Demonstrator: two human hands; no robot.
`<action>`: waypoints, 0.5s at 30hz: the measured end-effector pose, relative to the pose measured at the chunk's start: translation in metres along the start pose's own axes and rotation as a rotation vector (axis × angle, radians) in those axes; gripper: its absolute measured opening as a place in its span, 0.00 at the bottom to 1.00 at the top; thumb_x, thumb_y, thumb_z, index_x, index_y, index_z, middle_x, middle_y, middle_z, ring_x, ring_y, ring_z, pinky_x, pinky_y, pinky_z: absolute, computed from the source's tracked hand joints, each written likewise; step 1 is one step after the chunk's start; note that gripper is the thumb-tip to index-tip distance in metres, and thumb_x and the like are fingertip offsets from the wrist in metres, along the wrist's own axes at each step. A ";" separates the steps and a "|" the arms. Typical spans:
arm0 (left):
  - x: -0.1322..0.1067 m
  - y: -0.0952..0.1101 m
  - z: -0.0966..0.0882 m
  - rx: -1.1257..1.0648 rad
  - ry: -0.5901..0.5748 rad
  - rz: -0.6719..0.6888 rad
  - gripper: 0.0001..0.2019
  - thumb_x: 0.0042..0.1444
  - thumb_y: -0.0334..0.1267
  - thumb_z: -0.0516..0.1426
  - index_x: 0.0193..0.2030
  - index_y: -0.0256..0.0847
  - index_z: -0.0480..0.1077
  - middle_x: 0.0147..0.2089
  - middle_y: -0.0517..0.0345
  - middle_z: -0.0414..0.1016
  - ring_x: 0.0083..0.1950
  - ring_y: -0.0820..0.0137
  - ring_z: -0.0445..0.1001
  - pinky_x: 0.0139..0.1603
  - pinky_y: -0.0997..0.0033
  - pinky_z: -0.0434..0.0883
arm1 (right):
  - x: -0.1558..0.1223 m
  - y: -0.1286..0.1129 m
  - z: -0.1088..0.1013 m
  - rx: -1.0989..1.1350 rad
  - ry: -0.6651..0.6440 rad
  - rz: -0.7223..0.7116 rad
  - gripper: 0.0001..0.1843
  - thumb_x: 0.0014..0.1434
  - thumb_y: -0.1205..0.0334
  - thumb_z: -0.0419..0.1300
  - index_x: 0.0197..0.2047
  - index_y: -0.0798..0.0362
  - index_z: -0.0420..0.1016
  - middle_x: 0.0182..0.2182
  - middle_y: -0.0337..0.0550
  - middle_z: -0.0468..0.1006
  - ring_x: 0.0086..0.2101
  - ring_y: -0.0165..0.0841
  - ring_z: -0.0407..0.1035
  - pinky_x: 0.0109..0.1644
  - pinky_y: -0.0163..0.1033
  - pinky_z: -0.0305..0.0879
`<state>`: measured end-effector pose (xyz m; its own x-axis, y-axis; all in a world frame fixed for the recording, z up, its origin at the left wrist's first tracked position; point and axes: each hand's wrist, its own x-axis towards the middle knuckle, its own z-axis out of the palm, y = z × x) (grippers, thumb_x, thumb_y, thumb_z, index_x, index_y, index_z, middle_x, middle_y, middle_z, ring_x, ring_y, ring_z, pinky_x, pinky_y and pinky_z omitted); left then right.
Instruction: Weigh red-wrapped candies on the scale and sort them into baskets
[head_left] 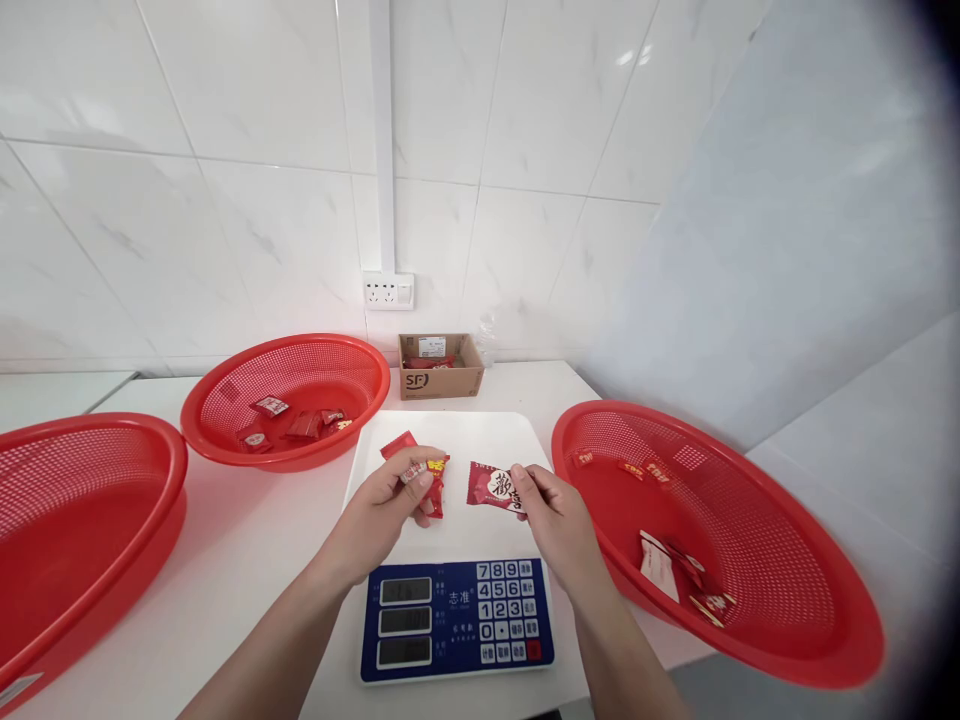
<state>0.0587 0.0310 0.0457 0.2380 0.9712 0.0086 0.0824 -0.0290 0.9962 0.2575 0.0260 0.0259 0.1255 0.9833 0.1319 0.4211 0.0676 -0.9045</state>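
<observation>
A white electronic scale (450, 440) with a blue keypad panel (457, 618) stands in front of me. Over its platform my left hand (390, 505) is closed on small red candy packets (429, 478). My right hand (551, 510) pinches a larger red wrapped candy (491, 486) by its right end, just above the platform. The two hands are a short gap apart.
A red mesh basket (787, 640) at the right holds several packets. Another red basket (225, 395) at the back left holds several candies. A third red basket (112, 470) sits at the far left. A small cardboard box (441, 380) stands by the tiled wall.
</observation>
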 end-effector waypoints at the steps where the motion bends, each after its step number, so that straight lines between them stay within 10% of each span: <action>1: -0.002 0.000 -0.002 -0.009 -0.010 -0.013 0.20 0.58 0.47 0.53 0.56 0.43 0.63 0.28 0.63 0.67 0.29 0.73 0.68 0.37 0.68 0.69 | 0.002 0.001 -0.001 -0.052 0.017 -0.011 0.25 0.59 0.41 0.48 0.20 0.50 0.55 0.17 0.34 0.58 0.22 0.29 0.55 0.26 0.35 0.50; 15: -0.012 0.001 0.002 -0.019 -0.036 -0.152 0.47 0.55 0.38 0.56 0.68 0.49 0.23 0.29 0.66 0.64 0.25 0.77 0.60 0.26 0.76 0.64 | 0.013 0.007 -0.001 -0.149 0.063 -0.051 0.17 0.58 0.44 0.52 0.29 0.50 0.66 0.29 0.43 0.74 0.32 0.38 0.66 0.37 0.41 0.59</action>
<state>0.0575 0.0193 0.0462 0.2591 0.9549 -0.1453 0.1019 0.1226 0.9872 0.2628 0.0395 0.0216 0.1544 0.9664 0.2056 0.5563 0.0870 -0.8264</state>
